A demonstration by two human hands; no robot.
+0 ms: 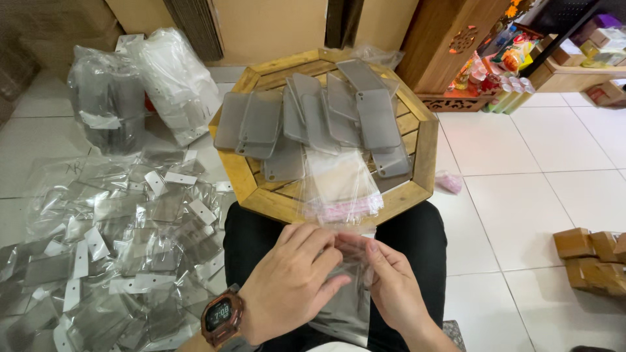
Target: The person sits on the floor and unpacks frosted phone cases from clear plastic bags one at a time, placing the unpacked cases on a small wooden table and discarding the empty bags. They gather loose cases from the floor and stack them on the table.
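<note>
1. Phone cases point(313, 120), grey and translucent, lie spread in overlapping rows over the octagonal wooden desk point(424, 150) in the upper middle of the frame. One more grey case sits inside the clear bag point(345, 300) that both hands hold at the bottom centre, over the person's lap.
2. Heaped on the tiled floor at the lower left is a wide pile of bagged cases point(111, 254) with white hang tabs. Above it, at the upper left, stand two bulging plastic sacks point(140, 88).
3. A stack of empty clear sleeves point(339, 186) rests on the desk's near edge, just above the hands.
4. The left hand point(290, 283), with a reddish-brown watch point(222, 318) on its wrist, is curled, its fingertips pinching the bag's top edge.
5. The right hand point(391, 283) is likewise closed in a pinch on that same edge, thumb against forefinger, close beside the left.
6. To do this well, I'd judge the case should sit fully down in the bag, and the flap be pressed flat and straight, worked across from one corner so no crease is left.
</note>
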